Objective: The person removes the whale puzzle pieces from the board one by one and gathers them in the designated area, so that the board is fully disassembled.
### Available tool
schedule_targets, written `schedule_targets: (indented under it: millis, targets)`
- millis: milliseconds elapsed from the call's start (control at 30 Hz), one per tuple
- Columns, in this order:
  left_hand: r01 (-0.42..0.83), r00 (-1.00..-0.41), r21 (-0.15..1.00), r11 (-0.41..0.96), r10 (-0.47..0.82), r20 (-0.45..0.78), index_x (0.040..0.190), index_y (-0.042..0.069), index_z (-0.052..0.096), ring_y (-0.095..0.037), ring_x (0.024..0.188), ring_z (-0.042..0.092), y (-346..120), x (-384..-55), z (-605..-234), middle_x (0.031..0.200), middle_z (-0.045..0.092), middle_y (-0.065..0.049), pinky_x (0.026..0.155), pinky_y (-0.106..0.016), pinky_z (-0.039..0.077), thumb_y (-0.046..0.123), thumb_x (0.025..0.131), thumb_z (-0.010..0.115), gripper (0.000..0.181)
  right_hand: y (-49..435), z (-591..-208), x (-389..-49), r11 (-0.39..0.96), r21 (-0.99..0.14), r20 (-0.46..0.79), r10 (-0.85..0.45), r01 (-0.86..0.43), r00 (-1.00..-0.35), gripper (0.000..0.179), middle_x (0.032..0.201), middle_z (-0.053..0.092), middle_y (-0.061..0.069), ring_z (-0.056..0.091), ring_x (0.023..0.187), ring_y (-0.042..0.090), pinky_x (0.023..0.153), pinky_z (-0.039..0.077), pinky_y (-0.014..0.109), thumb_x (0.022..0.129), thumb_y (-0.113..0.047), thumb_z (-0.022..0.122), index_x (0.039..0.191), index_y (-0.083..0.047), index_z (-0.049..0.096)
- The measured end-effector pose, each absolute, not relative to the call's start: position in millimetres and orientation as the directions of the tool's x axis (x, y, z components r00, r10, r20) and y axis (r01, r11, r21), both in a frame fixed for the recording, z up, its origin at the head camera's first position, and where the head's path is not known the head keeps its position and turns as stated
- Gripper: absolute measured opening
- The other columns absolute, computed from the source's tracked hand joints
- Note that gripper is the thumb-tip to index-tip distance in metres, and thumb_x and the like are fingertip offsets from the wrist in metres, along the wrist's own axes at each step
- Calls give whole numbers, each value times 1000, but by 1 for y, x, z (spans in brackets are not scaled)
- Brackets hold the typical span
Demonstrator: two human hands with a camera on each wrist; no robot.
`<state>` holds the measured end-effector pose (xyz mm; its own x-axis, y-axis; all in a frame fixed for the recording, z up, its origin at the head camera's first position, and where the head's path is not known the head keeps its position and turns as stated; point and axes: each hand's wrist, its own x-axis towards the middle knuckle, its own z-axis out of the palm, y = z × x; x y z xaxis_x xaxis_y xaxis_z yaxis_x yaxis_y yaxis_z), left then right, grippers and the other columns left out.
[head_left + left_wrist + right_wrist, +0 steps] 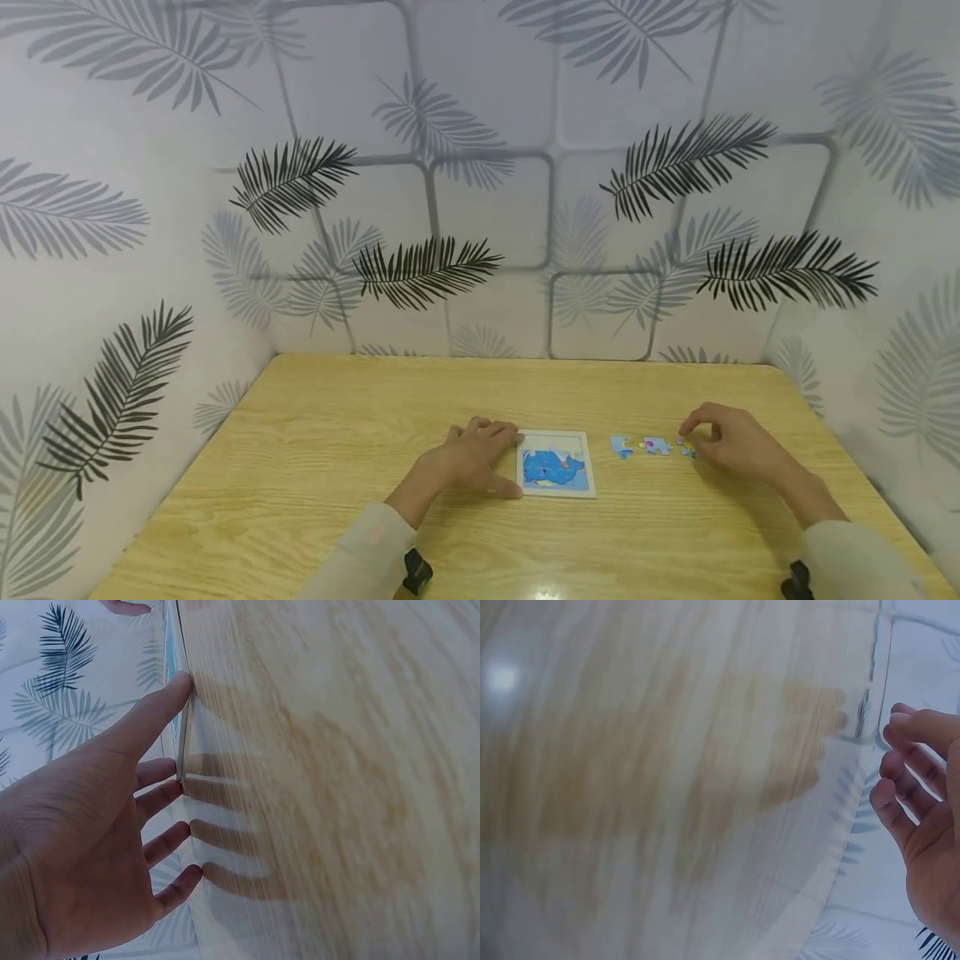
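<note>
A square puzzle board (591, 467) with a pale border and a blue whale picture (553, 469) lies flat on the table. My left hand (480, 457) steadies its left side, thumb at the near corner and fingertips by the far corner. In the left wrist view, the left thumb (161, 712) rests at the board's thin edge (184, 742) and the fingers are spread. My right hand (731, 442) hovers with bent fingers over the rightmost puzzle piece (687, 448). In the right wrist view, its fingertips (883, 791) stand apart from a loose piece (863, 712).
Between the board and my right hand lie more loose puzzle pieces, one blue (621, 447) and one with a pink mark (657, 447). The wooden table (337, 433) ends at a leaf-patterned backdrop (480, 208) behind and at the sides.
</note>
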<state>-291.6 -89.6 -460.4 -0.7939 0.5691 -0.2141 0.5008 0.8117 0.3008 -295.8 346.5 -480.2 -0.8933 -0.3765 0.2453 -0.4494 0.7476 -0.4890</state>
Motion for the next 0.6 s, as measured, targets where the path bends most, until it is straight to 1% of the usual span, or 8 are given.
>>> schedule_targets:
  millis: [33,100,233,300,433,500,600]
  targets:
    - [498,-795,299,814,566,-217,161,24,39,-30,155,22,-89,-291,-459,168,32,3,121,-64,18,55,92,75,84,343,-480,-296,740,-502,249,-373,-448,-894,24,96,67,0,40,59,3,52,40,25,86,5,75,104,-11,76]
    - [495,-798,294,817,562,-219,161,24,40,-30,155,22,-88,-290,-459,168,33,3,121,-63,19,55,91,76,84,334,-478,-296,715,-529,257,-378,-457,-889,24,97,67,2,41,58,3,52,41,25,87,5,75,107,-9,76]
    - [505,-798,282,816,565,-209,160,26,40,-30,154,24,-88,-292,-461,167,33,4,119,-64,22,57,91,76,84,311,-476,-297,668,-592,231,-395,-451,-889,26,107,71,8,45,62,4,53,43,25,90,1,76,114,-8,75]
    - [506,-797,286,814,568,-206,160,26,41,-30,154,24,-88,-293,-462,167,34,4,119,-64,22,57,90,76,83,297,-476,-300,646,-612,212,-423,-457,-881,26,113,72,10,46,61,4,53,42,25,92,-1,76,117,-8,74]
    - [495,-797,299,815,564,-218,159,26,42,-29,154,23,-87,-293,-461,167,34,4,120,-63,20,57,90,76,84,269,-478,-305,580,-670,160,-496,-462,-854,30,116,71,16,45,58,4,51,41,24,95,-3,74,125,-6,71]
    - [494,-798,294,818,561,-222,160,27,40,-29,155,22,-87,-295,-465,168,32,4,120,-63,19,58,89,76,85,254,-478,-308,554,-691,140,-528,-465,-838,33,117,70,16,44,56,4,51,41,23,95,-4,73,127,-6,70]
    - [487,-803,289,824,553,-222,160,28,40,-28,155,22,-87,-300,-471,168,32,5,121,-63,19,59,89,76,86,230,-477,-311,530,-707,118,-564,-468,-817,34,117,70,14,47,60,6,55,44,24,95,-6,74,128,-8,70]
